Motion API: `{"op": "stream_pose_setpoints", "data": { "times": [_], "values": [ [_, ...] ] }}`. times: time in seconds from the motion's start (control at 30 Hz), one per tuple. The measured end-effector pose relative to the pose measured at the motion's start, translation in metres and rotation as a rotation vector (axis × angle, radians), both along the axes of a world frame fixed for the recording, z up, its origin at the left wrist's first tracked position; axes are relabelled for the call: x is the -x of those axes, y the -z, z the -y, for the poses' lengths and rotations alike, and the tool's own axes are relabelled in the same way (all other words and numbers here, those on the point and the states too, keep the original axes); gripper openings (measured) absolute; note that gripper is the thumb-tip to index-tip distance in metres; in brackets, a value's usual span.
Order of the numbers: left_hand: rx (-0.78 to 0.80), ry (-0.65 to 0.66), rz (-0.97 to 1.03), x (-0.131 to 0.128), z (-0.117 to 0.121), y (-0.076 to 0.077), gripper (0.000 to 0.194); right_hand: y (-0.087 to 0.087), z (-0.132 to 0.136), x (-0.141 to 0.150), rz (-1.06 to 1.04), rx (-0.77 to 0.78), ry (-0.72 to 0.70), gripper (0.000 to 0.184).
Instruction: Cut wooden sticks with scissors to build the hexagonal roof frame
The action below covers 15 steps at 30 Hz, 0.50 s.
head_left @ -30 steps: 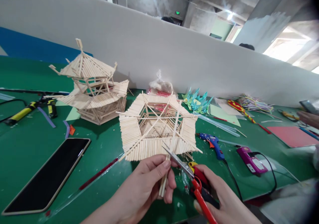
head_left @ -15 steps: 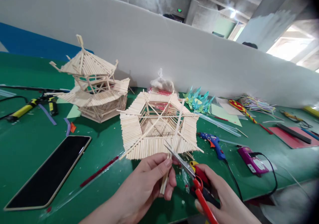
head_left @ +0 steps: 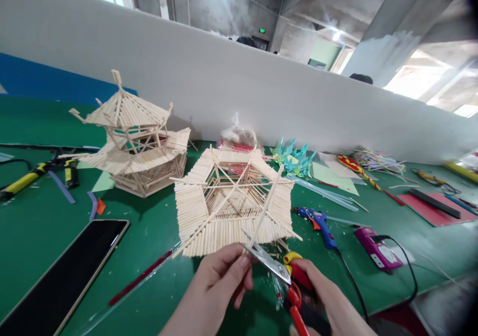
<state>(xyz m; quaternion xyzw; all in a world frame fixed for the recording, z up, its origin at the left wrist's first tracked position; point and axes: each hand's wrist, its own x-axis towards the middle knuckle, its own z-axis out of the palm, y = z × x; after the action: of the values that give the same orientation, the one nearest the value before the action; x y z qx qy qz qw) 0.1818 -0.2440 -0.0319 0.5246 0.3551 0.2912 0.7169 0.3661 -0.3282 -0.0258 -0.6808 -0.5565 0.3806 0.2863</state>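
Observation:
My left hand (head_left: 214, 288) pinches a thin wooden stick (head_left: 267, 206) that slants up and right from the fingertips. My right hand (head_left: 323, 288) is wrapped round the handles of a pair of scissors (head_left: 274, 268) with red on the handles. The metal blades lie slightly apart across the stick, just above my left fingertips; whether they touch it I cannot tell. Right behind stands a model roof of wooden sticks (head_left: 216, 237), its open middle crossed by sticks. A taller stick pavilion (head_left: 136, 112) with a pointed roof is at the left.
A blue glue gun (head_left: 317, 225) and a purple corded device (head_left: 378, 249) lie on the right of the green table (head_left: 149, 271). At the left are a large phone (head_left: 69, 276) and yellow-black pliers (head_left: 26, 180). A teal paper piece (head_left: 293, 158) stands near the white partition (head_left: 209, 82).
The camera has tilted up, so the table appears lower. My left hand has shifted on the sticks; their lower ends, seen below my fingers before, are hidden. The scissor blades are closer to my fingertips.

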Motion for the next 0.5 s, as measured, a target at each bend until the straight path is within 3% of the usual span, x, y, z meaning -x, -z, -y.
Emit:
{"op": "stream_pose_setpoints", "data": {
  "times": [0.13,0.27,0.37,0.5],
  "values": [
    [-0.29,-0.085,-0.124,0.003,0.001,0.004,0.026,0.02,-0.004,-0.008,0.043,0.056,0.14,0.029],
    [-0.747,-0.219,-0.201,0.005,0.002,0.01,0.013,0.037,-0.014,-0.007,0.054,0.091,0.199,0.035],
    [-1.045,-0.296,-0.217,0.004,0.003,0.014,0.025,0.044,-0.015,-0.002,0.064,0.128,0.225,0.043],
    [-1.184,-0.382,-0.327,0.003,0.011,0.021,0.03,0.045,-0.001,0.005,0.094,0.153,0.224,0.031]
  ]
}}
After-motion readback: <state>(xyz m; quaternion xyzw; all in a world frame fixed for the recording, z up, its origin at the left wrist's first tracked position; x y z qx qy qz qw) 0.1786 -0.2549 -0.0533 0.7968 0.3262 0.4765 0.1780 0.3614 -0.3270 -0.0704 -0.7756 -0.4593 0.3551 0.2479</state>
